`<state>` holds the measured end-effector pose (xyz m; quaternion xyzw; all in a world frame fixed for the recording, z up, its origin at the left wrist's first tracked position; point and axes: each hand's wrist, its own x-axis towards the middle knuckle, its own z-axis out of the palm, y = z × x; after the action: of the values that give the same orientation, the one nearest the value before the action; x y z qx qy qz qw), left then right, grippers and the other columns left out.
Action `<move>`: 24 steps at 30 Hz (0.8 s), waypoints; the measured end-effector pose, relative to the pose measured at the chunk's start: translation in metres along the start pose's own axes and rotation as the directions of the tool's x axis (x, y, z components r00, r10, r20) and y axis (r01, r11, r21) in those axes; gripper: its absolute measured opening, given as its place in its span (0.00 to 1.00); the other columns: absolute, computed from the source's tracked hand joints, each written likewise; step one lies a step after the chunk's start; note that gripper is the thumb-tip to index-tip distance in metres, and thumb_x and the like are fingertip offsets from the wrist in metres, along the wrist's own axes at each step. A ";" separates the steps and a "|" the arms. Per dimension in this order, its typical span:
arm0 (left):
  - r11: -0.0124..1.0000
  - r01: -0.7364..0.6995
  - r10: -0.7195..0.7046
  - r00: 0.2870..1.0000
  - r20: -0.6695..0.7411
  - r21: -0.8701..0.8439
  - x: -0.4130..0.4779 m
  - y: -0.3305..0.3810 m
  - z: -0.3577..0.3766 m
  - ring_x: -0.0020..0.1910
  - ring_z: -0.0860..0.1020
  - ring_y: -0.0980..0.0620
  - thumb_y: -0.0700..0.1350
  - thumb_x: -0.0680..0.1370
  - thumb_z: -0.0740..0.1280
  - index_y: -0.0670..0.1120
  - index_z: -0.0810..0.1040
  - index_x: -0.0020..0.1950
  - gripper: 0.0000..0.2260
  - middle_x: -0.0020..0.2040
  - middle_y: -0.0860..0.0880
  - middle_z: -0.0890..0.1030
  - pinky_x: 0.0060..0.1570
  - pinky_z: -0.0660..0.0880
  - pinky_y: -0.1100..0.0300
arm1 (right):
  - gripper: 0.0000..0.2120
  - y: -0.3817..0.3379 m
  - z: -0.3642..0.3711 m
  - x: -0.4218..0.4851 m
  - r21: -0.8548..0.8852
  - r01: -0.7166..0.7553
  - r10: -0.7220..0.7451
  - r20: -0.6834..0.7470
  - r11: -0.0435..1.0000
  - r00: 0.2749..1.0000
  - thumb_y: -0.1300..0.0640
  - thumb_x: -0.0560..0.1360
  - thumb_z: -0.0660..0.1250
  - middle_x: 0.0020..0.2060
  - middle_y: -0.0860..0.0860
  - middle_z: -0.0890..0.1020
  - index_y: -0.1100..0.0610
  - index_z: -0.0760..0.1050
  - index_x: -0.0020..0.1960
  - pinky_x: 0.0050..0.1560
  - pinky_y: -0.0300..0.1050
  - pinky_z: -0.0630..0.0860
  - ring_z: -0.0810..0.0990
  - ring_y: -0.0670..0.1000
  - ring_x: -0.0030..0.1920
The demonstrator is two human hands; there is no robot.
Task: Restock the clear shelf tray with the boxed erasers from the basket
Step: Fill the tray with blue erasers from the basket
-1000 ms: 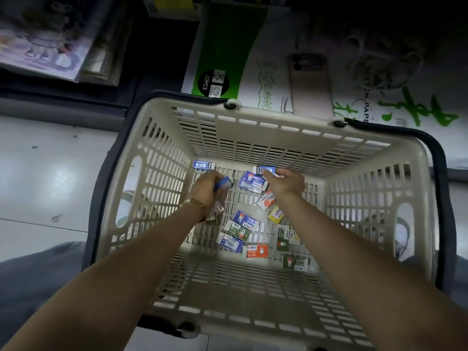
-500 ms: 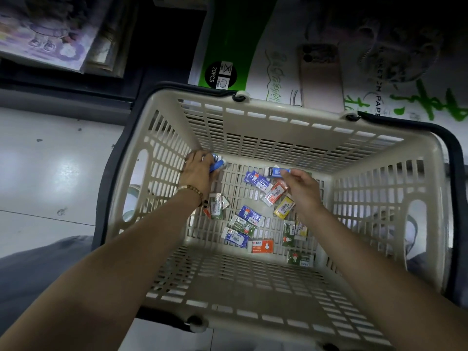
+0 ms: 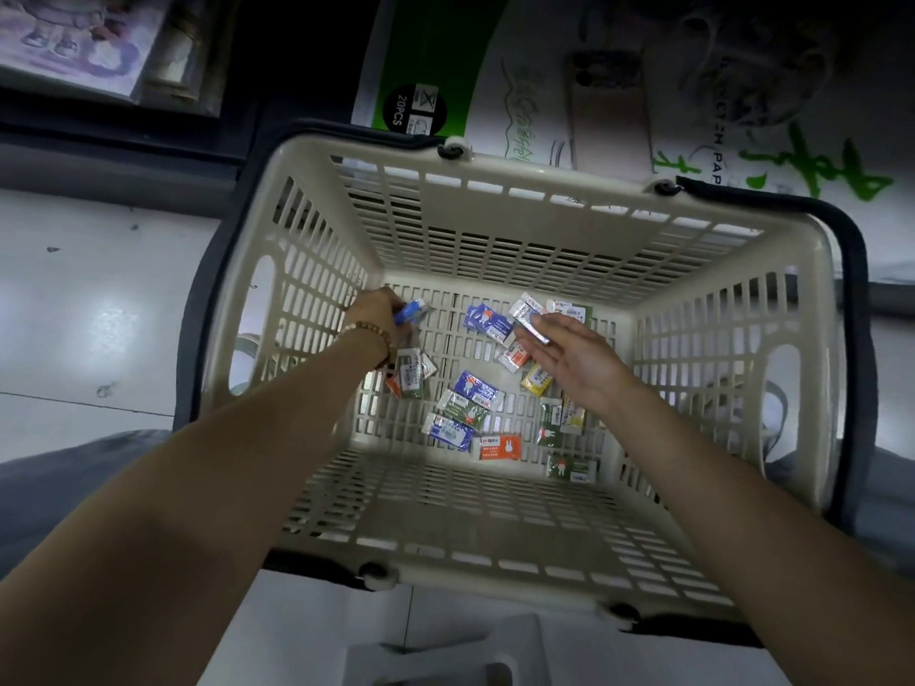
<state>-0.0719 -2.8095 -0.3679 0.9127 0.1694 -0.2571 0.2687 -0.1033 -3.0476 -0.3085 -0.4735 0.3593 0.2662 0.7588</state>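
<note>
A beige slatted basket with dark handles stands on the floor below me. Several boxed erasers in blue, green, orange and yellow lie scattered on its bottom. My left hand is at the far left corner of the bottom and grips blue boxed erasers. My right hand hovers over the far right part of the bottom, palm turned up, and holds one pale boxed eraser at its fingertips. The clear shelf tray is not in view.
Behind the basket lies a white and green paper pack with a phone on it. Books sit on a low shelf at the top left. White floor tiles lie to the left. A pale object shows at the bottom edge.
My left hand moved to the far left corner with blue boxes in its grip. My right hand picked up a box, drew back to the right and turned palm up.
</note>
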 end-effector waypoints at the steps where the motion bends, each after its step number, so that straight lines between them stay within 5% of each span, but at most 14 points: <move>1: 0.999 -0.014 0.013 1.000 0.008 0.032 0.001 0.002 -0.002 0.54 0.78 0.44 0.40 0.71 0.73 0.41 0.78 0.56 0.14 0.54 0.42 0.80 0.58 0.74 0.54 | 0.04 -0.002 0.000 -0.002 0.006 -0.014 0.014 0.015 1.000 1.000 0.66 0.74 0.66 0.48 0.57 0.81 0.61 0.72 0.42 0.53 0.40 0.79 0.82 0.50 0.48; 6: 1.000 -0.007 0.007 1.000 0.030 0.003 -0.003 0.006 -0.001 0.50 0.76 0.47 0.36 0.73 0.70 0.40 0.73 0.55 0.12 0.54 0.41 0.78 0.53 0.75 0.55 | 0.05 -0.007 0.000 -0.008 0.000 -0.036 0.036 0.063 0.999 0.997 0.67 0.75 0.65 0.50 0.59 0.81 0.60 0.71 0.42 0.52 0.42 0.80 0.83 0.50 0.48; 7: 1.000 -0.012 0.013 0.999 0.048 -0.016 -0.005 0.005 -0.001 0.50 0.75 0.47 0.35 0.74 0.69 0.40 0.72 0.53 0.10 0.54 0.40 0.77 0.50 0.75 0.57 | 0.03 -0.006 0.000 -0.010 -0.060 -0.042 0.046 0.083 0.997 0.995 0.66 0.75 0.65 0.52 0.59 0.80 0.61 0.72 0.46 0.52 0.42 0.80 0.83 0.50 0.49; 10: 0.972 0.014 0.004 0.997 0.076 -0.234 -0.010 0.001 -0.003 0.48 0.71 0.47 0.32 0.75 0.65 0.38 0.70 0.52 0.08 0.51 0.37 0.72 0.46 0.72 0.66 | 0.16 0.007 0.004 -0.014 -0.485 0.012 0.066 0.143 0.874 0.988 0.62 0.75 0.66 0.52 0.53 0.80 0.58 0.72 0.63 0.48 0.35 0.77 0.80 0.46 0.50; 12: 0.900 0.075 -0.024 0.992 0.122 -0.429 -0.018 -0.004 -0.009 0.48 0.72 0.47 0.32 0.76 0.65 0.39 0.68 0.51 0.07 0.51 0.40 0.71 0.45 0.78 0.64 | 0.18 0.019 0.009 -0.017 -0.598 0.034 0.060 0.136 0.801 0.989 0.61 0.75 0.67 0.50 0.50 0.80 0.57 0.73 0.64 0.45 0.32 0.75 0.78 0.44 0.47; 17: 0.682 0.173 0.059 0.956 0.289 -0.711 -0.045 0.005 -0.032 0.46 0.82 0.51 0.38 0.77 0.65 0.39 0.73 0.58 0.10 0.50 0.44 0.80 0.46 0.80 0.61 | 0.18 0.016 0.018 -0.026 -0.494 0.051 -0.009 0.087 0.868 0.996 0.60 0.75 0.67 0.46 0.49 0.78 0.60 0.71 0.63 0.51 0.39 0.73 0.76 0.46 0.46; 21: 0.521 0.230 0.133 0.930 0.344 -0.822 -0.071 0.037 -0.069 0.50 0.81 0.49 0.39 0.77 0.64 0.38 0.75 0.50 0.05 0.52 0.40 0.80 0.46 0.80 0.62 | 0.19 -0.022 0.032 -0.054 -0.430 0.195 -0.119 0.198 0.881 0.973 0.64 0.73 0.68 0.47 0.53 0.79 0.55 0.72 0.63 0.50 0.46 0.74 0.79 0.50 0.43; 24: 0.464 0.210 0.212 0.917 0.338 -0.861 -0.095 0.063 -0.109 0.50 0.80 0.48 0.38 0.78 0.64 0.35 0.73 0.56 0.10 0.53 0.40 0.79 0.45 0.80 0.63 | 0.16 -0.064 0.055 -0.087 -0.400 0.356 -0.236 0.319 0.845 0.918 0.67 0.74 0.65 0.46 0.53 0.80 0.57 0.73 0.60 0.45 0.37 0.80 0.82 0.45 0.39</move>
<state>-0.0800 -2.8133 -0.2104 0.5669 0.2187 -0.3117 0.7305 -0.0920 -3.0296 -0.1897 -0.6473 0.1084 0.2799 0.7006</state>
